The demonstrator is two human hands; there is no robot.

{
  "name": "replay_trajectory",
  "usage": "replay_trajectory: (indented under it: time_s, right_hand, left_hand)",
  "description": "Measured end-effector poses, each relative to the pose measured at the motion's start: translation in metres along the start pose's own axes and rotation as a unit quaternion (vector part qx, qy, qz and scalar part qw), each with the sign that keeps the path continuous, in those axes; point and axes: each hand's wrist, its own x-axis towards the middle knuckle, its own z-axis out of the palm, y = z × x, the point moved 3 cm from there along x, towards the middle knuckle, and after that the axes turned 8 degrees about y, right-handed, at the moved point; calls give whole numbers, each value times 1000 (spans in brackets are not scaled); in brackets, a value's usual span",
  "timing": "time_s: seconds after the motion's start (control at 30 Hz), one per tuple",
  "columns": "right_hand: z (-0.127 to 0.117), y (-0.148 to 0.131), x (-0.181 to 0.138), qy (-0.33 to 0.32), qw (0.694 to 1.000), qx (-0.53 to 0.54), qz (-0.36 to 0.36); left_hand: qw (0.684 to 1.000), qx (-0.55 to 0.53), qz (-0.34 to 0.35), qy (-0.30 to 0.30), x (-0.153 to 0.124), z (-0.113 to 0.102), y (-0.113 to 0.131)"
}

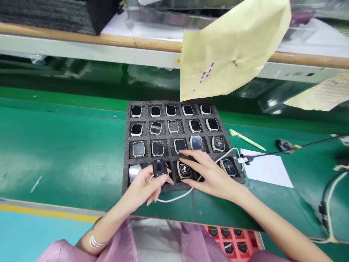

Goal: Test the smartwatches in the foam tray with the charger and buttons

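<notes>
A dark grey foam tray (125, 153) holds rows of square smartwatches in its pockets. Between the thumb and fingers of my left hand (149, 183) is a small black charging block (159, 168), raised over the tray's front row. A white cable (174, 199) runs from near that hand, beneath my right hand, toward a white plug at the right. My right hand (208, 171) has its thumb and a finger at opposite edges of a smartwatch (184, 169) with a lit dial, in the front row. Another fingertip reaches a dark-screened watch (180, 145) behind it.
A green pen (247, 139) and a white paper sheet (268, 169) lie right of the tray. The white plug (242, 160) meets a black cable there. A yellow paper (226, 54) hangs from the shelf edge. Below the table edge, a red tray (234, 242) holds round dark parts.
</notes>
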Motion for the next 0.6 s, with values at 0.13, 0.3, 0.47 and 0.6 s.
replay_trajectory:
  time_s: [0.13, 0.3, 0.47, 0.6]
  right_hand:
    - [4, -15, 8, -3, 999, -26, -37]
    - [26, -39, 42, -87, 988, -111, -67]
    - [40, -45, 56, -106, 978, -157, -86]
    - [30, -36, 46, -29, 998, -43, -33]
  left_hand:
    - [998, 39, 7, 38, -11, -24, 2]
    - [995, 80, 8, 59, -23, -38, 1]
    - [995, 78, 13, 53, -20, -35, -4]
    - [998, 51, 22, 38, -12, -35, -4]
